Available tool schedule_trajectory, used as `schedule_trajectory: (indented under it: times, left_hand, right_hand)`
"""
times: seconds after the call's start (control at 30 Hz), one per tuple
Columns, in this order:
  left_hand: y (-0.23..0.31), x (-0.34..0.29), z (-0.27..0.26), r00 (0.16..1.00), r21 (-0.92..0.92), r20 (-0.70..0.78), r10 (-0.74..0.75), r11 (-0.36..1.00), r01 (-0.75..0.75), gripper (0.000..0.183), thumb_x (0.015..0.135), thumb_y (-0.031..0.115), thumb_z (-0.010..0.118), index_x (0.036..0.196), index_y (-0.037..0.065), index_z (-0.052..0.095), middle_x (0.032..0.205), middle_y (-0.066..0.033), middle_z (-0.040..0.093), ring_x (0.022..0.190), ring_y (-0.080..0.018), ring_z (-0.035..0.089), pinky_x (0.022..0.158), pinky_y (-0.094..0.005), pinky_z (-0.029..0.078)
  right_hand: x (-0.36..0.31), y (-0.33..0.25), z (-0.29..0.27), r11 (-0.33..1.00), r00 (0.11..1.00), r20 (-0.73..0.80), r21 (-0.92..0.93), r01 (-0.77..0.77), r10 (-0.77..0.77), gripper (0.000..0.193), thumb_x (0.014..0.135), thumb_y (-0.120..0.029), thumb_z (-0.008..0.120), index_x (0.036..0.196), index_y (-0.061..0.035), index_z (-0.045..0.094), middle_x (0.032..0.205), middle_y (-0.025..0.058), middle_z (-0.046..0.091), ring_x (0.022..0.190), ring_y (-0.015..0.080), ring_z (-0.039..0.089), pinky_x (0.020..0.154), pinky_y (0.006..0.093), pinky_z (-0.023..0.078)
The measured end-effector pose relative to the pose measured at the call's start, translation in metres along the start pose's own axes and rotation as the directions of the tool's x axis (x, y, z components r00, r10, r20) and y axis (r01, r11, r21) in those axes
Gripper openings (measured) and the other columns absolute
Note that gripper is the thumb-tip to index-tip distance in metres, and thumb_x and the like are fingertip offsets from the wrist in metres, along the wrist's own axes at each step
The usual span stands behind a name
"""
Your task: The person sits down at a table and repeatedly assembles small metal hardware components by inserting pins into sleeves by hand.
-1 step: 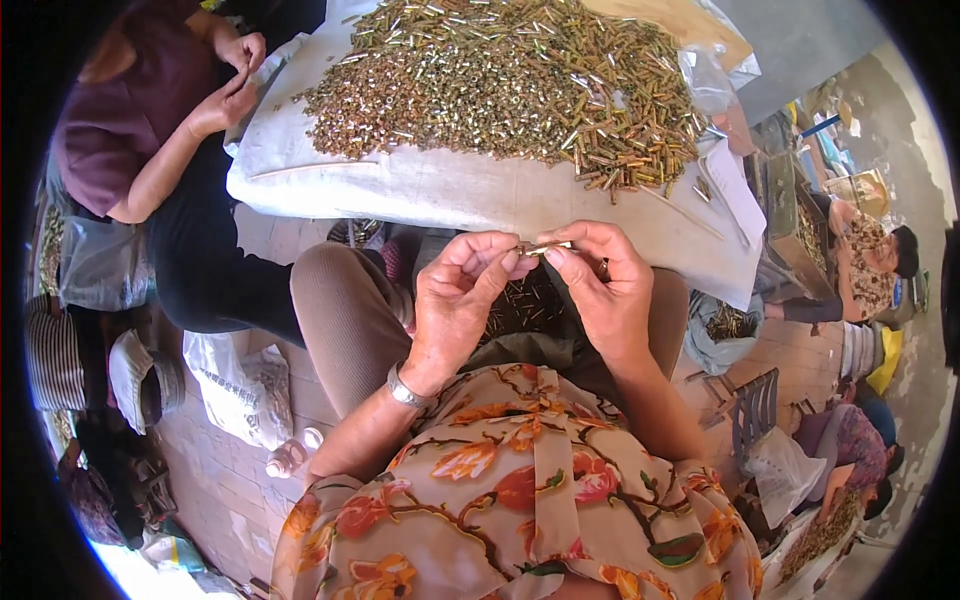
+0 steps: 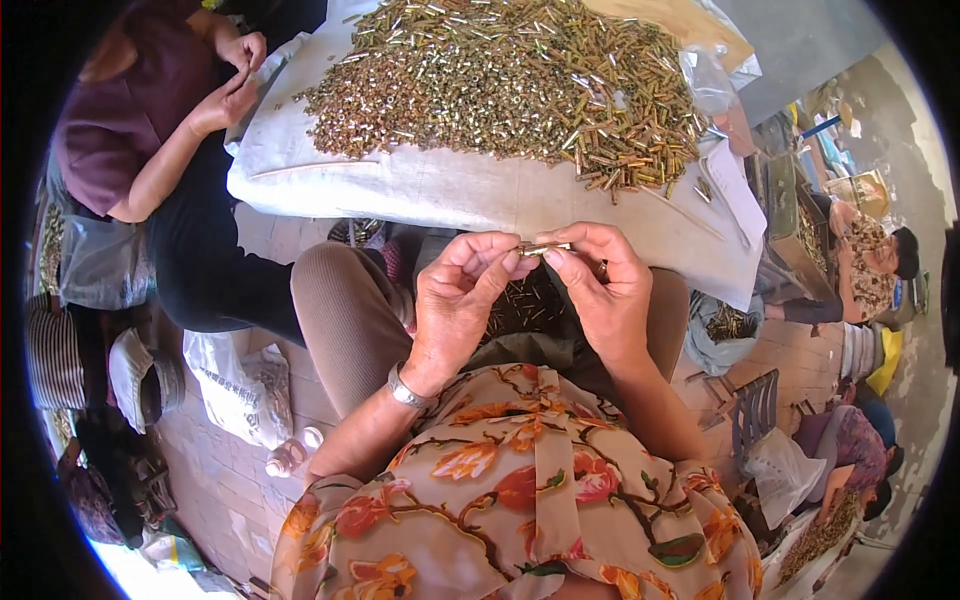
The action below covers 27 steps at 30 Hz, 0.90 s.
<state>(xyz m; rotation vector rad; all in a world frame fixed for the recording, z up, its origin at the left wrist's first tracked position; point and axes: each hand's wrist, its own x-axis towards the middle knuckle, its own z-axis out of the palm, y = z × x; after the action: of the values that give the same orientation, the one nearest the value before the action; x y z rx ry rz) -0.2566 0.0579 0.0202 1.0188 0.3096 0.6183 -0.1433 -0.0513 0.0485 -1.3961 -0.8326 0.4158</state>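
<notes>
Just past the table's near edge, my left hand (image 2: 455, 305) and my right hand (image 2: 612, 295) meet, both closed in a pinch. A short, shiny brass-coloured metal sleeve (image 2: 547, 248) lies level between the right thumb and fingers. Its left end reaches the left fingertips, which pinch a small metal piece, mostly hidden by the fingers. Below the hands, between my knees, a dark container (image 2: 527, 318) holds scattered metal sleeves. Beyond them, a large pile of small metal parts (image 2: 480, 95) covers the table, with short nut-like pieces on the left and longer sleeves on the right.
A pale cloth (image 2: 400, 190) covers the table; a thin stick (image 2: 690, 212) and papers (image 2: 733, 185) lie at its right. At the left, a co-worker's hands (image 2: 230, 90) are close together. A bag of parts (image 2: 725, 335) stands right; a white plastic bag (image 2: 238, 388) lies left.
</notes>
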Motion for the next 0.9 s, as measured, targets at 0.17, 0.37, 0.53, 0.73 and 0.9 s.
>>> schedule_trajectory:
  times: [0.17, 0.37, 0.53, 0.73, 0.9]
  left_hand:
    - [0.002, -0.001, 0.003, 1.000, -0.043, -0.015, 0.012, 0.999, -0.013, 0.017, 0.093, 0.001, 0.056, 0.109, -0.005, 0.057, 0.104, -0.0123, 0.066, 0.096, -0.0165, 0.065, 0.088, -0.0278, 0.052]
    - [0.001, 0.000, 0.007, 0.997, 0.061, -0.031, 0.078, 0.995, -0.076, 0.016, 0.091, -0.001, 0.057, 0.107, -0.004, 0.059, 0.104, -0.0106, 0.066, 0.095, -0.0140, 0.064, 0.088, -0.0260, 0.052]
    - [-0.002, -0.003, 0.002, 0.989, 0.209, -0.013, 0.147, 0.968, -0.141, 0.015, 0.090, -0.002, 0.059, 0.104, -0.004, 0.062, 0.101, -0.0094, 0.067, 0.091, -0.0123, 0.064, 0.085, -0.0247, 0.052]
    - [0.013, 0.011, -0.015, 0.931, -0.006, 0.312, -0.192, 0.979, 0.204, 0.013, 0.088, 0.001, 0.063, 0.101, -0.001, 0.063, 0.092, -0.0092, 0.067, 0.083, -0.0140, 0.066, 0.076, -0.0262, 0.055]
    - [-0.001, 0.021, -0.029, 0.851, -0.062, 0.412, -0.326, 0.921, 0.384, 0.006, 0.087, 0.003, 0.064, 0.092, 0.000, 0.062, 0.088, -0.0112, 0.067, 0.075, -0.0168, 0.067, 0.070, -0.0274, 0.057]
  right_hand:
    - [-0.004, -0.001, 0.006, 0.999, 0.998, -0.057, 0.033, -0.039, 0.041, 0.015, 0.090, -0.001, 0.061, 0.104, 0.0014, 0.057, 0.098, 0.0075, 0.067, 0.088, 0.0082, 0.061, 0.078, 0.0221, 0.049]
    - [-0.009, 0.008, 0.010, 0.983, 0.990, -0.108, 0.174, -0.066, 0.086, 0.013, 0.090, -0.002, 0.062, 0.102, 0.0009, 0.056, 0.095, 0.0067, 0.067, 0.087, 0.0089, 0.061, 0.078, 0.0226, 0.049]
    - [-0.006, 0.007, -0.001, 0.983, 1.000, -0.006, -0.183, 0.021, -0.022, 0.011, 0.091, -0.004, 0.061, 0.101, 0.0002, 0.060, 0.086, 0.0055, 0.067, 0.072, 0.0066, 0.058, 0.064, 0.0208, 0.047]
    - [-0.007, 0.006, -0.023, 0.892, 0.910, 0.264, 0.239, -0.383, 0.320, 0.015, 0.094, -0.011, 0.057, 0.101, 0.0012, 0.063, 0.078, 0.0029, 0.064, 0.053, 0.0027, 0.045, 0.045, 0.0174, 0.033]
    - [-0.017, 0.016, -0.016, 0.801, 0.868, 0.290, 0.346, -0.488, 0.403, 0.016, 0.096, -0.013, 0.056, 0.101, 0.0010, 0.062, 0.074, 0.0023, 0.061, 0.051, 0.0026, 0.042, 0.043, 0.0171, 0.029]
